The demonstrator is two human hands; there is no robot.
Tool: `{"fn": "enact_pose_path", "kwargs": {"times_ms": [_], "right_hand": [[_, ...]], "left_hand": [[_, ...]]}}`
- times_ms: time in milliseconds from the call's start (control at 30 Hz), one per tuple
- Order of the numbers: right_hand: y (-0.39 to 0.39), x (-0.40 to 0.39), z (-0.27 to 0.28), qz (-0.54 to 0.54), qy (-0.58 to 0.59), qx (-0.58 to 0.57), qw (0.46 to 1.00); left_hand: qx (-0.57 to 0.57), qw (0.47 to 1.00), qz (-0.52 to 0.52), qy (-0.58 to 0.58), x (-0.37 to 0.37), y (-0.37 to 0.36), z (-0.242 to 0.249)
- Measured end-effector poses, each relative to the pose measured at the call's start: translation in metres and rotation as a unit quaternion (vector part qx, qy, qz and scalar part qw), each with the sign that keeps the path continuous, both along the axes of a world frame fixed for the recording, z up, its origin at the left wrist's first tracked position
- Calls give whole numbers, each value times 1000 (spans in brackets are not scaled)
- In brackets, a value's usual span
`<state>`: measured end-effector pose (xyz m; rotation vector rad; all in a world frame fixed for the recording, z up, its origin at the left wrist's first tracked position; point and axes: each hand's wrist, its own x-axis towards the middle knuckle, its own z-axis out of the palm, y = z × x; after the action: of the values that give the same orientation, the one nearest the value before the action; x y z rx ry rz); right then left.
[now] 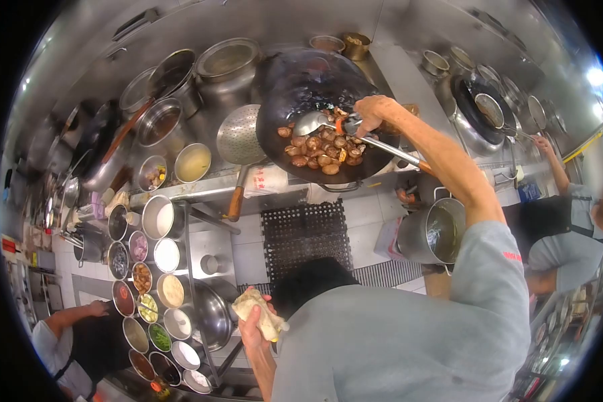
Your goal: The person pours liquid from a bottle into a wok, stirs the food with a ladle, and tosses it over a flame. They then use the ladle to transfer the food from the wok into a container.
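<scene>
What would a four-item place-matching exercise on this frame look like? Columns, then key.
Things:
1. Ladle
2. Cloth
3. Perforated strainer
4. Black mat

Places:
A. On the floor
B. In the person's left hand
C. In the person's right hand
D. Beside the wok, to its left in the picture

Pairs: 1-C, 2-B, 3-D, 4-A

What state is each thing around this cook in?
Ladle: held by its handle
Right hand: closed around the ladle
Cloth: bunched
Left hand: gripping the cloth
Wok: uncovered
Brown food pieces: heaped in the wok
Perforated strainer: lying unheld
Large pot at right: uncovered
</scene>
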<state>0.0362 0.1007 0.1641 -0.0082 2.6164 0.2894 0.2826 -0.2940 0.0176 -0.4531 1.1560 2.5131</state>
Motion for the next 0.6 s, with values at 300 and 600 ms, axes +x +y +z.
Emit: {"fn": "enact_pose_path", "kwargs": {"times_ms": [300,600], "right_hand": [[-34,-24,-6,-11,-6,-18,1000],[26,-6,13,-72,16,105,992]], "left_hand": [[-7,998,65,-15,10,-11,-7],[-4,993,103,-53,23,-22,-22]]}}
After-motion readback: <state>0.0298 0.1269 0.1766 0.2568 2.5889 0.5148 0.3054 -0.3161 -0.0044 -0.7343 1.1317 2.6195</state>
